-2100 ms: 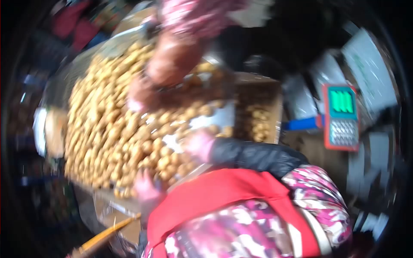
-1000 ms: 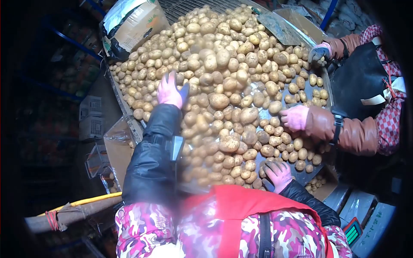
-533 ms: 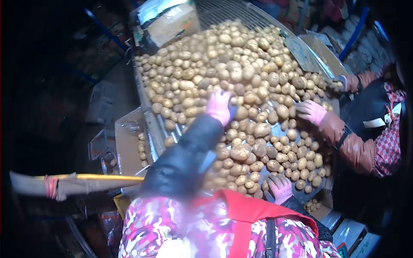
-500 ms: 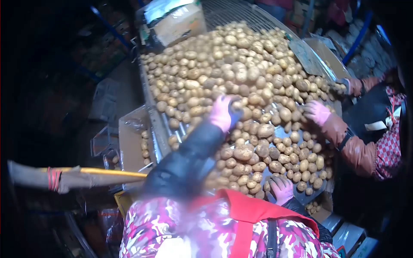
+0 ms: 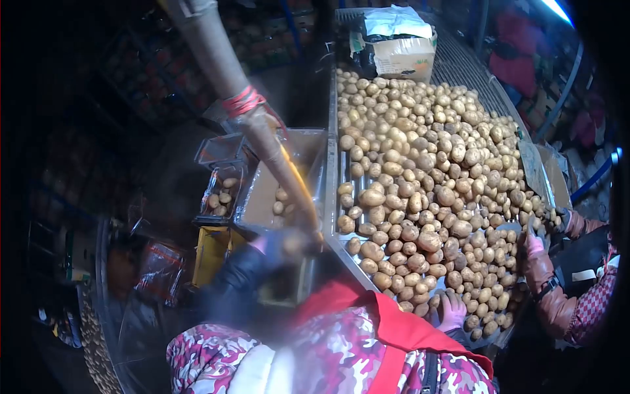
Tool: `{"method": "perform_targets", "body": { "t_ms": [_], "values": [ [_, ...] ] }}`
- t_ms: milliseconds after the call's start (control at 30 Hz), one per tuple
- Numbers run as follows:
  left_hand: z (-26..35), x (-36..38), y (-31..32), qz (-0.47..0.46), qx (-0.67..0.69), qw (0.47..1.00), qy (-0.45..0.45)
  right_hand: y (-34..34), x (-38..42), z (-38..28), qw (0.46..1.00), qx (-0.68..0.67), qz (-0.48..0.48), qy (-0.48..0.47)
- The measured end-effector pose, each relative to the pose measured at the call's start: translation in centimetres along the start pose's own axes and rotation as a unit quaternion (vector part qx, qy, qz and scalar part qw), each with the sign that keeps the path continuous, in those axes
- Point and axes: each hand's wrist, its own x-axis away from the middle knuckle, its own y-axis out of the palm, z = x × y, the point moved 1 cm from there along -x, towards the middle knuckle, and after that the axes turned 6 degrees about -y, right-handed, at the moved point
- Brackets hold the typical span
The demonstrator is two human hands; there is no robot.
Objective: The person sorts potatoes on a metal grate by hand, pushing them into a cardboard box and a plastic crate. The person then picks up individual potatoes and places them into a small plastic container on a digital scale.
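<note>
Potatoes (image 5: pixel 430 243) lie in a broad heap on the metal sorting table (image 5: pixel 357 266). My left hand (image 5: pixel 272 244), in a pink and dark glove, is off the table's left side, near the lower edge of a cardboard box (image 5: pixel 266 197). Motion smears its fingers; a brownish blur shows at them, too unclear to name. My right hand (image 5: pixel 452 311), in a similar glove, rests with fingers apart against potatoes at the table's near edge.
A wrapped pole (image 5: pixel 262 134) slants down in front of the box. Left of it are a small crate of potatoes (image 5: pixel 223 197) and a yellow crate (image 5: pixel 211 256). A carton (image 5: pixel 403 58) stands at the table's far end. At right, a co-worker's gloved hands (image 5: pixel 535 244) are by the potatoes.
The view has turned left. My left hand has left the potato heap and moved over the table's left side towards the boxes. My right hand remains at the near edge.
</note>
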Motion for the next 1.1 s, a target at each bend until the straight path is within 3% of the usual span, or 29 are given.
{"method": "perform_targets", "body": {
  "t_ms": [33,67,100,133,167,233,267,367,400,433,467,500,533,600,667,700,800,900,1000,1100],
  "values": [
    [0.7,0.6,-3.9,0.04,-0.051,0.985,-0.157,0.0,0.1,-0.1,1.0,0.001,0.002,0.0],
    [-7.1,-1.4,-5.4,0.195,0.134,0.962,-0.134,-0.1,0.2,-0.2,1.0,-0.001,-0.004,0.005],
    [-14.8,-3.2,-6.9,0.334,0.293,0.894,-0.052,-0.3,0.2,-0.3,1.0,-0.003,-0.009,0.01],
    [-17.2,-3.5,-9.7,0.409,0.46,0.783,-0.087,-0.4,0.1,-0.4,1.0,-0.005,-0.014,0.016],
    [-17.6,-2.8,-10.9,0.458,0.546,0.688,-0.137,-0.7,-0.1,-0.7,1.0,0.0,-0.004,0.006],
    [-17.6,-2.2,-10.3,0.479,0.582,0.635,-0.172,-0.9,-0.4,-0.8,1.0,0.001,0.009,-0.005],
    [-17.3,-2.2,-8.8,0.462,0.586,0.642,-0.175,-1.0,-0.4,-0.9,1.0,0.001,0.012,-0.006],
    [-14.5,-3.0,-1.3,0.302,0.578,0.748,-0.126,-2.6,-1.2,-1.9,1.0,-0.008,0.022,-0.015],
    [-8.6,-2.2,1.3,0.313,0.457,0.801,-0.228,-2.7,-1.1,-1.9,0.999,0.018,0.039,-0.023],
    [-4.3,-1.4,3.1,0.281,0.303,0.905,-0.097,-2.1,-0.5,-1.3,0.999,0.022,0.044,-0.009],
    [-4.2,-1.4,5.7,0.127,0.455,0.871,-0.136,-1.7,-0.2,-1.0,0.998,0.041,0.045,-0.008],
    [-0.1,-1.1,7.4,0.126,0.252,0.958,-0.054,-2.2,-0.5,-1.4,0.998,0.04,0.039,0.006],
    [-0.5,-2.4,10.0,0.109,0.152,0.978,0.096,-2.1,-0.2,-1.2,0.998,0.052,0.029,0.013],
    [8.8,-2.5,9.0,0.083,-0.025,0.949,0.303,-2.1,-0.4,-1.1,0.998,0.017,0.054,0.011],
    [13.0,-4.7,9.6,0.057,-0.043,0.937,0.341,-3.3,-0.8,-1.4,0.998,-0.015,0.06,0.014],
    [14.9,-5.9,10.3,0.035,0.011,0.949,0.315,-3.5,-0.9,-1.4,0.998,-0.018,0.049,0.019],
    [18.2,-10.3,12.0,0.037,-0.056,0.92,0.387,-3.3,-0.9,-1.2,0.998,-0.018,0.06,0.025],
    [22.0,-14.4,13.3,-0.03,-0.11,0.9,0.42,-3.0,-1.1,-0.3,0.997,-0.031,0.062,0.016],
    [24.7,-19.0,14.9,0.023,-0.138,0.886,0.442,-3.0,-1.4,0.0,0.997,-0.033,0.063,0.019],
    [26.6,-24.4,15.7,0.036,-0.205,0.894,0.396,-1.6,-1.0,0.5,0.996,-0.073,-0.01,0.057]
  ]
}}
